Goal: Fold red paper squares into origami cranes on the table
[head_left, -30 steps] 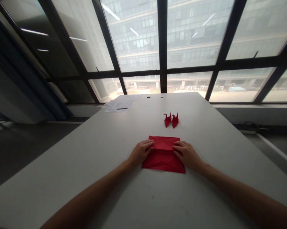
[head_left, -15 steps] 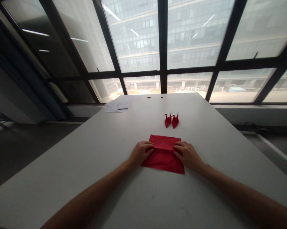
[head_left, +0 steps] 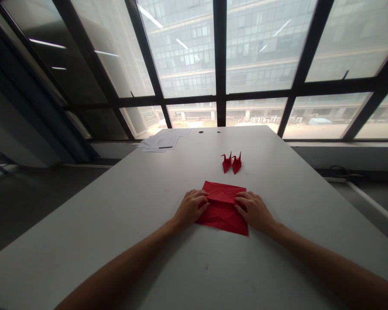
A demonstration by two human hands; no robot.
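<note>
A creased red paper sheet [head_left: 224, 215] lies on the white table, with a raised fold running across its middle. At its left edge, my left hand [head_left: 190, 208] pinches the fold between thumb and fingers. My right hand [head_left: 254, 210] grips the same fold at the right edge in the same way. Beyond the sheet stand two red folded paper cranes, side by side: the left crane [head_left: 226, 164] and the right crane [head_left: 237, 164].
Several white papers [head_left: 163, 140] lie at the table's far left with a dark pen [head_left: 166, 147] on them. The white table [head_left: 132, 202] reaches toward tall windows. A blue curtain [head_left: 35, 86] hangs at the left.
The left side of the red sheet has shifted slightly right and its fold stands a little more pinched up. My left hand has moved slightly right with it.
</note>
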